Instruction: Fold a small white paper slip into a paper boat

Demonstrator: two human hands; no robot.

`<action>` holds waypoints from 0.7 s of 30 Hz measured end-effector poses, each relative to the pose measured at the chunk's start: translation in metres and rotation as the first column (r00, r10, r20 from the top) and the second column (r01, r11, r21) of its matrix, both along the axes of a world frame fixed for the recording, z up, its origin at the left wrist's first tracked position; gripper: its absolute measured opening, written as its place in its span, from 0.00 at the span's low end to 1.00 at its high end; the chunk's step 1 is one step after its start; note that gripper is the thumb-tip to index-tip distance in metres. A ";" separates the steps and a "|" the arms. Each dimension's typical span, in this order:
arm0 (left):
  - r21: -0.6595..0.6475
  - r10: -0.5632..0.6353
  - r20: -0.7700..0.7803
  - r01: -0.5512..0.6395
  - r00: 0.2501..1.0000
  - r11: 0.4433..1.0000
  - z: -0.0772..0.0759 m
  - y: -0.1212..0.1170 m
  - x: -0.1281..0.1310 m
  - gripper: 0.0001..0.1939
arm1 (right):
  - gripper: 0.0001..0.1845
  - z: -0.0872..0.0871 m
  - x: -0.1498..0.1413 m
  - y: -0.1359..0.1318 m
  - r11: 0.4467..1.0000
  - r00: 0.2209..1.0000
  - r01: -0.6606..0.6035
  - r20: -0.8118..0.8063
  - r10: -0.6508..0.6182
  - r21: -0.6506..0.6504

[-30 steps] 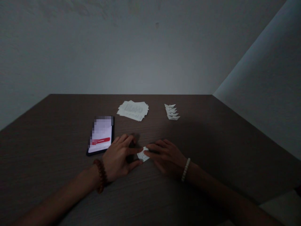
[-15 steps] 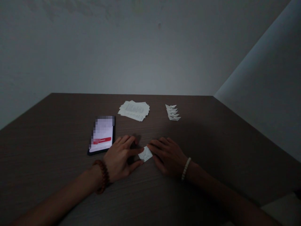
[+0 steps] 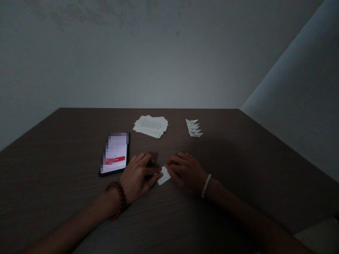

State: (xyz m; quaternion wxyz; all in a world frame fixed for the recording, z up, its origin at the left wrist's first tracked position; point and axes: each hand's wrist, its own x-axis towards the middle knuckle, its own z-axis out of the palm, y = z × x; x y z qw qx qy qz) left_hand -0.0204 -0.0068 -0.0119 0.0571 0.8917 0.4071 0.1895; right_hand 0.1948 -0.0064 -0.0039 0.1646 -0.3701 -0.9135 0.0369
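A small folded piece of white paper (image 3: 164, 177) lies on the table between my two hands. My left hand (image 3: 139, 174) has its thumb and index finger closed on the paper's left edge. From the other side, my right hand (image 3: 186, 173) pinches the upper right corner, its fingers bent together over it. The fingertips hide parts of the paper's edges. A brown bead bracelet (image 3: 122, 199) circles my left wrist, and a pale bead bracelet (image 3: 206, 186) my right.
Left of my hands lies a phone (image 3: 115, 153) with its screen lit. Behind it is a loose stack of printed paper sheets (image 3: 150, 126). Several small paper boats (image 3: 195, 134) stand in a row further right. The brown table (image 3: 79, 121) reaches back to a grey wall (image 3: 169, 63).
My left thumb has moved up toward the index finger, onto the paper. The fingers of my right hand have drawn closer together at its corner. The view has tilted slightly.
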 end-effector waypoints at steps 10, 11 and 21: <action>-0.045 -0.038 -0.029 0.037 0.999 0.998 0.008 0.001 -0.007 0.12 | 0.08 -0.015 -0.008 0.008 0.992 0.974 0.120 -0.187 -0.124 -0.031; -0.052 -0.038 -0.038 0.036 0.999 0.998 0.009 0.001 -0.007 0.12 | 0.07 -0.015 -0.008 0.007 0.992 0.973 0.125 -0.190 -0.129 -0.033; -0.056 -0.035 -0.087 0.030 0.996 0.998 0.011 -0.001 -0.008 0.13 | 0.09 -0.009 -0.012 0.009 0.994 0.985 0.109 -0.135 -0.111 -0.020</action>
